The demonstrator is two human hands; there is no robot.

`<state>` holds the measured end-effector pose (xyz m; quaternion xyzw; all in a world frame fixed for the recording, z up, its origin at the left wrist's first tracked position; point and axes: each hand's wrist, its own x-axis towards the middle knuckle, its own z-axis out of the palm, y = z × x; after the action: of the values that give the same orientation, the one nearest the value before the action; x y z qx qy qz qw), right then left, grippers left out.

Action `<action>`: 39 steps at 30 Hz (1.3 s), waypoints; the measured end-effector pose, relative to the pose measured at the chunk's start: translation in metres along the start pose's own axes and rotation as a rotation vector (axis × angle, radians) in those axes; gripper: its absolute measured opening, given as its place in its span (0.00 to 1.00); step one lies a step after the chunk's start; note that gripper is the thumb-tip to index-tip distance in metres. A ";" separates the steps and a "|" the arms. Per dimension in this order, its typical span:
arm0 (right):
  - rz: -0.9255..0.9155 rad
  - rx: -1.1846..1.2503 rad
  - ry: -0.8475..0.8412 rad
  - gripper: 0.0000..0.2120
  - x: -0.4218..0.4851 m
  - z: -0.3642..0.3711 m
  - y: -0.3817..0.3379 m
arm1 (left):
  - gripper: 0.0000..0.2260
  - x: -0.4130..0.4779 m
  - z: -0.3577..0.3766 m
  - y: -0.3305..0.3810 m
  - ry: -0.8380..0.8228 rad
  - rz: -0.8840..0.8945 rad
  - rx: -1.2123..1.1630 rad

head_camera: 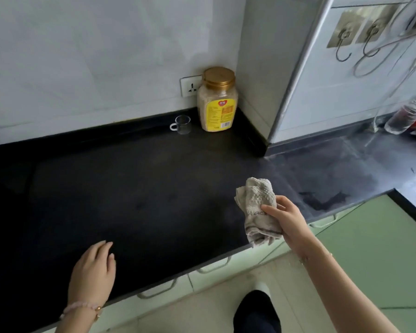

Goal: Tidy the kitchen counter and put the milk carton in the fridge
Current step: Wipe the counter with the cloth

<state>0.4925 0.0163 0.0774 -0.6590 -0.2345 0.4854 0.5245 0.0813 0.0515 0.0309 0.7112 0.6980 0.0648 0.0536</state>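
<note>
Black counter [135, 188]; right grip [286, 219] holds bunched grey cloth [257, 207] above front edge; left grip [94, 270] flat, empty.

There are two hands: the left hand [94, 270] and the right hand [286, 218]. There is one grey cloth [257, 207]. On the black table [154, 188] there is one jar [217, 99] with a gold lid, far in the corner, and one small glass cup [182, 124] just left of it. One wall socket [190, 86] is behind them. On the far right wall there are two metal hooks [344, 48], and one clear bottle [404, 116] lies below.
</note>
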 end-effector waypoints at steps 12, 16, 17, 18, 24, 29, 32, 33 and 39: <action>0.029 -0.033 -0.043 0.09 0.097 -0.164 -0.057 | 0.17 0.031 0.049 0.305 -0.063 0.317 -0.073; 0.054 -0.046 -0.064 0.12 0.128 -0.183 -0.068 | 0.20 0.043 0.066 0.338 -0.099 0.316 -0.024; 0.045 -0.033 -0.072 0.12 0.136 -0.184 -0.072 | 0.20 0.046 0.069 0.344 -0.102 0.320 -0.003; 0.034 -0.019 -0.087 0.12 0.143 -0.184 -0.076 | 0.21 0.048 0.071 0.348 -0.105 0.320 0.014; 0.051 -0.099 -0.024 0.15 0.188 -0.195 -0.078 | 0.21 0.058 0.078 0.356 -0.083 0.323 0.055; 0.099 -0.631 0.087 0.20 0.206 -0.216 -0.062 | 0.20 0.059 0.083 0.352 -0.091 0.327 0.055; 0.112 -0.725 0.051 0.23 0.202 -0.216 -0.060 | 0.19 0.059 0.086 0.351 -0.074 0.341 0.070; 0.097 -0.692 0.039 0.22 0.202 -0.214 -0.058 | 0.18 0.059 0.087 0.351 -0.071 0.338 0.072; 0.059 -0.540 0.036 0.17 0.203 -0.199 -0.058 | 0.17 0.061 0.086 0.351 -0.083 0.343 0.064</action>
<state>0.7656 0.1103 0.0466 -0.7901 -0.3267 0.4085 0.3197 0.4428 0.1070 0.0057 0.8233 0.5652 0.0215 0.0479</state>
